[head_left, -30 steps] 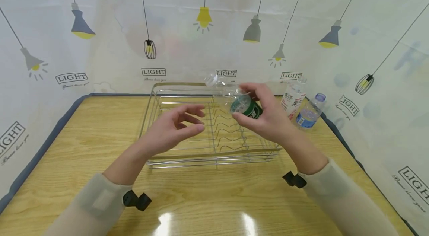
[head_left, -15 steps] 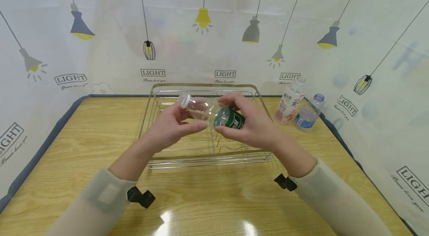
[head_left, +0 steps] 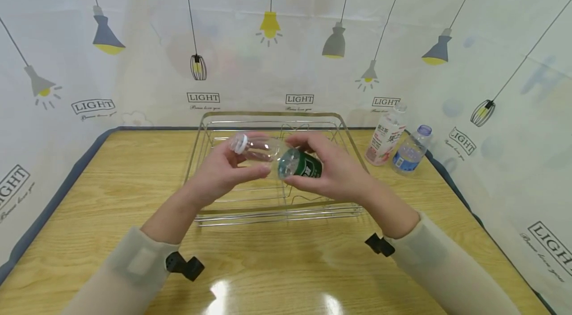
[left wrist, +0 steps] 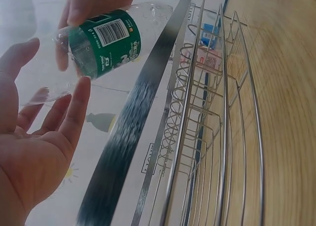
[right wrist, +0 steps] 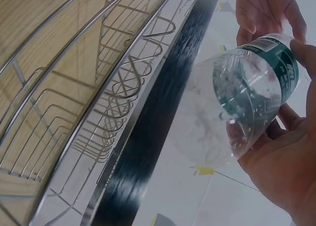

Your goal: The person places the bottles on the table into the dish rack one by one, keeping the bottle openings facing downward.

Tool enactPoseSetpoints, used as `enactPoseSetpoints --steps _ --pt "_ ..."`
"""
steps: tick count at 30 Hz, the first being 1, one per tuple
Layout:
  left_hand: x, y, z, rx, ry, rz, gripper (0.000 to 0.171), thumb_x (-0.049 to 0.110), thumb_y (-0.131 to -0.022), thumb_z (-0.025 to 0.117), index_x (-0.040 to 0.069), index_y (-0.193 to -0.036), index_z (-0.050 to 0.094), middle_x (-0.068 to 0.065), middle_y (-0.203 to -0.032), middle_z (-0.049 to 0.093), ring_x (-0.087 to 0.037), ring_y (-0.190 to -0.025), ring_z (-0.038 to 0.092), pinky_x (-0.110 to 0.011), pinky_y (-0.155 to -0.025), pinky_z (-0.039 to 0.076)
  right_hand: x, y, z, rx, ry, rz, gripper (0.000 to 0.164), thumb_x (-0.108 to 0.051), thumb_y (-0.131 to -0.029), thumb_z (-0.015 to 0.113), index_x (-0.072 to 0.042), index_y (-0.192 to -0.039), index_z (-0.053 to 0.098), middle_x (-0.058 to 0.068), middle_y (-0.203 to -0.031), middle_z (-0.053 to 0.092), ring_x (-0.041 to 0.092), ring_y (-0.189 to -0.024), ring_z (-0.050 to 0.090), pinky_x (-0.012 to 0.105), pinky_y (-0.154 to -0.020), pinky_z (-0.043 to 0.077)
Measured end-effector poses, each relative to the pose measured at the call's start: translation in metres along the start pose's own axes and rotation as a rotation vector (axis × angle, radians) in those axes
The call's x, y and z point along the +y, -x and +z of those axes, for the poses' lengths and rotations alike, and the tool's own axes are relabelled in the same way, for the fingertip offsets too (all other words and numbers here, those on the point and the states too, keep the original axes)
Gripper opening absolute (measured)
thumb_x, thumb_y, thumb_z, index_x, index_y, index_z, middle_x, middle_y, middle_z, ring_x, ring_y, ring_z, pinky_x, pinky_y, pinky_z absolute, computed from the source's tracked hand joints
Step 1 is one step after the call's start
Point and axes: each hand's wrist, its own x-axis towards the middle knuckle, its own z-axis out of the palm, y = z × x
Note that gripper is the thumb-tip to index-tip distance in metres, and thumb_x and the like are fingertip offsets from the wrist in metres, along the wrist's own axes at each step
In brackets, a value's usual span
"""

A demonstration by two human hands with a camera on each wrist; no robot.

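Note:
A clear plastic bottle (head_left: 308, 165) with a green label lies tilted in the air over a wire dish rack (head_left: 250, 211), its neck with a white ring pointing left. The right hand (head_left: 335, 171) grips it around the label, thumb in front and fingers behind. Around the neck end is the left hand (head_left: 214, 171), thumb and fingers spread apart. In the left wrist view, the left hand (left wrist: 39, 157) has its fingers fairly straight under the clear end of the bottle (left wrist: 111, 43); whether they touch it I cannot tell. The right wrist view shows the right hand (right wrist: 281, 161) curled round the bottle (right wrist: 247, 82).
To the right of the rack stand a white-and-pink labelled bottle (head_left: 385, 138) and a smaller blue-labelled bottle (head_left: 407, 155) with a purple ring at its mouth. Both are on the wooden table (head_left: 286, 260). A lamp-patterned curtain (head_left: 250, 71) hangs behind it.
The right hand has brought the bottle left and lower, so its neck end now lies between the left hand's thumb and fingers. The left hand has barely moved.

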Motion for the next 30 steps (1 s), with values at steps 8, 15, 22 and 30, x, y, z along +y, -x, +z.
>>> enactPoseSetpoints --steps 8,15,22,30 --pt "-0.002 0.007 -0.012 0.029 0.035 0.022 0.060 0.003 -0.098 0.080 0.013 -0.152 0.056 -0.011 -0.145 0.068 -0.027 -0.129 0.071 -0.038 -0.100 0.065 0.013 0.014 -0.007 -0.021 -0.038 0.094 0.076 -0.021 -0.092 0.091 -0.010 -0.156 0.051 0.007 -0.153 0.062 0.029 -0.138 0.061 0.056 -0.121 0.049" --pt "0.000 0.011 -0.020 0.036 0.132 0.058 0.059 -0.008 -0.098 0.072 0.013 -0.150 0.056 -0.010 -0.143 0.068 -0.022 -0.126 0.072 -0.041 -0.100 0.066 0.025 0.027 -0.016 -0.005 -0.056 0.127 0.076 -0.019 -0.094 0.089 -0.009 -0.158 0.050 0.009 -0.157 0.060 0.030 -0.144 0.059 0.055 -0.123 0.047" --pt "0.001 0.013 -0.024 0.035 0.189 0.075 0.060 -0.011 -0.099 0.068 0.016 -0.150 0.056 -0.003 -0.138 0.071 -0.020 -0.124 0.075 -0.041 -0.100 0.066 0.032 0.034 -0.018 -0.030 -0.088 0.138 0.074 -0.019 -0.096 0.087 -0.014 -0.159 0.050 0.005 -0.159 0.057 0.029 -0.146 0.056 0.055 -0.124 0.046" --pt "0.001 0.016 -0.028 0.033 0.189 0.079 0.055 -0.009 -0.101 0.067 0.014 -0.150 0.057 -0.006 -0.142 0.067 -0.022 -0.128 0.071 -0.039 -0.103 0.064 0.033 0.036 -0.020 0.010 -0.050 0.103 0.072 -0.017 -0.094 0.089 -0.013 -0.157 0.054 0.004 -0.153 0.061 0.026 -0.138 0.061 0.049 -0.119 0.051"
